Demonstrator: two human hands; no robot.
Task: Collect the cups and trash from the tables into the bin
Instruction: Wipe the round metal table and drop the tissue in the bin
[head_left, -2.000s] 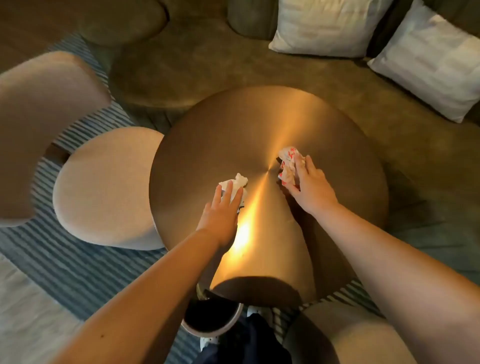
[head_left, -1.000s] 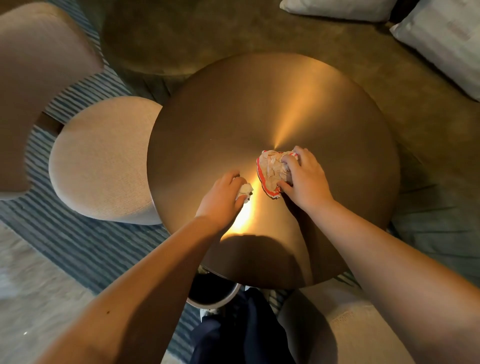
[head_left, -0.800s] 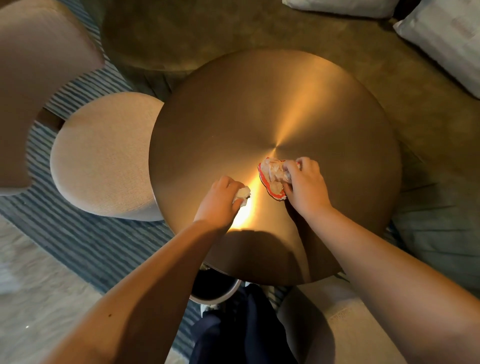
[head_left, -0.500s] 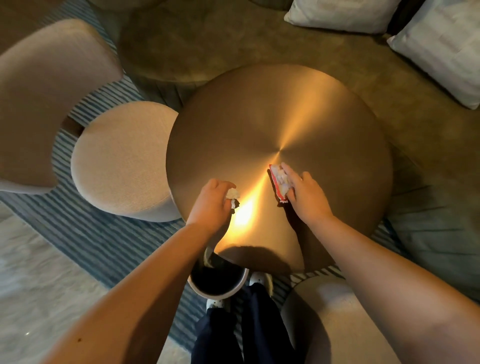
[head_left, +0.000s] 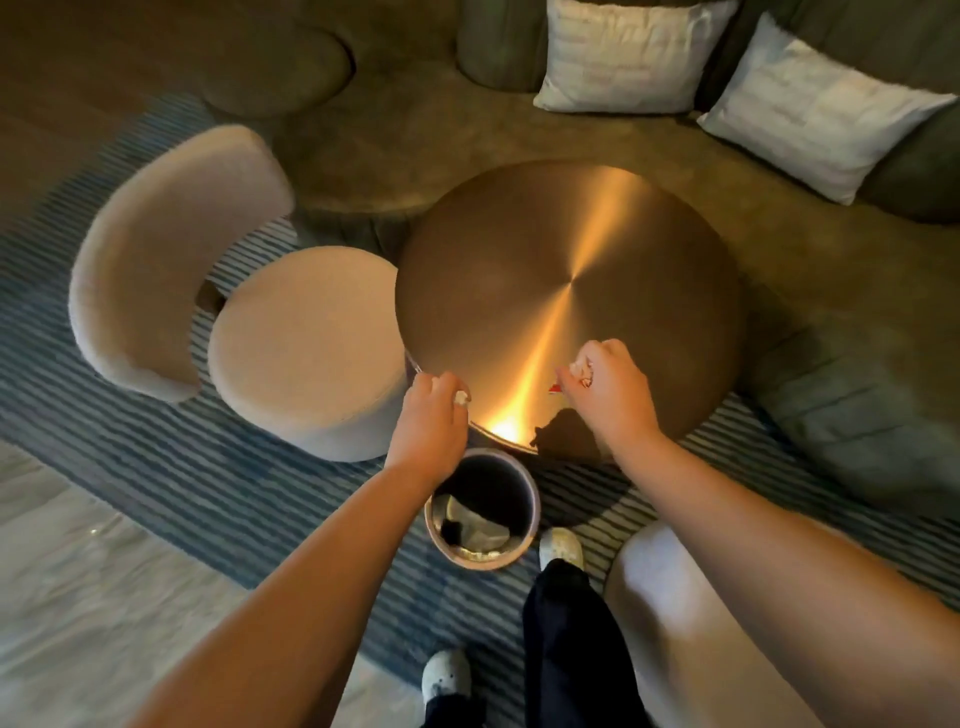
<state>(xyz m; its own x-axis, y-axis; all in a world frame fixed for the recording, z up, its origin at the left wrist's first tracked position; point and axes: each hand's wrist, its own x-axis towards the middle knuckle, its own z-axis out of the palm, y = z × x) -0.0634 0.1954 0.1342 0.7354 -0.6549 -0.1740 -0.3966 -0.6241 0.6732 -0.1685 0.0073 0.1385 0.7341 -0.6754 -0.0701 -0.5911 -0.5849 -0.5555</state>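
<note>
Beside a round, brass-coloured bench (head_left: 519, 270) in a lounge, a person stands over a small round bin (head_left: 483, 512) set on a blue striped rug (head_left: 182, 467) just off the bench's near edge. The left hand (head_left: 428, 421) is closed in a fist around a small white scrap of paper (head_left: 460, 398), which peeks out between the fingers above the bench's rim, just beyond the bin's opening. The right hand (head_left: 610, 392) is likewise curled tight on a crumpled wrapper (head_left: 577, 370) with red print, held over the near part of the bench top. Inside the bin, pale rubbish lies against the dark liner. A cream chair (head_left: 171, 260) with a round seat stands to the left, and two white cushions (head_left: 821, 109) rest on the olive sofa (head_left: 467, 119) behind.
</note>
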